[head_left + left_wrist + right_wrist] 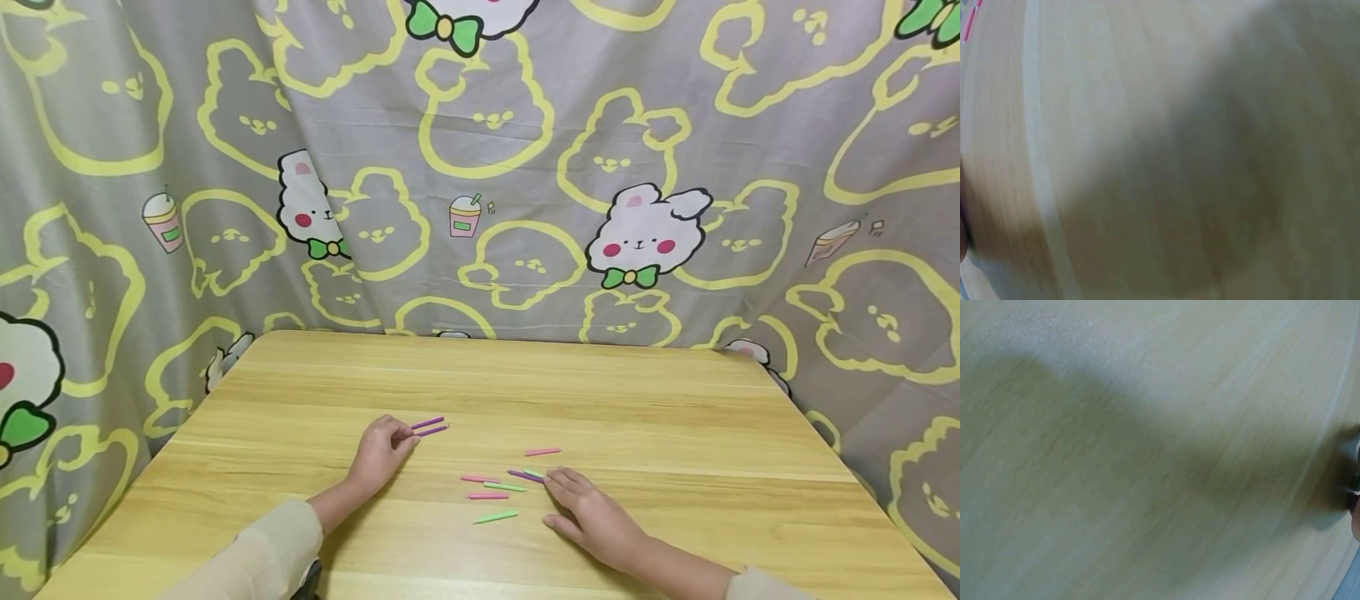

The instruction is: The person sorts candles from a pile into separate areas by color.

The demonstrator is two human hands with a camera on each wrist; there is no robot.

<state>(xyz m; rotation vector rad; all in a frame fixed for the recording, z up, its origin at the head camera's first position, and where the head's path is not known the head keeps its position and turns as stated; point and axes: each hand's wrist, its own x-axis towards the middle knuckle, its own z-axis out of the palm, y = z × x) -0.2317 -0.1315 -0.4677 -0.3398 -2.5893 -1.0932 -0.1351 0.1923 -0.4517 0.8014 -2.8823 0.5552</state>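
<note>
My left hand [381,454] is over the table's left-middle part, thumb and fingers bent together at the near ends of two thin purple candles [429,423]. They lie side by side, and it seems to pinch the lower one. To the right, my right hand [596,512] rests with fingers stretched out and thumb apart. Its fingertips touch or cover the ends of another purple candle [525,476] and a green candle [533,472], partly hidden. Both wrist views show mostly blurred tabletop, with only a sliver of finger [1356,522] at the right wrist view's edge.
Between the hands lie pink candles [487,497] and green candles [497,517], loosely spread. One pink candle [543,452] lies farther back. The wooden table [637,392] ends at a patterned curtain [517,192] behind and at the sides.
</note>
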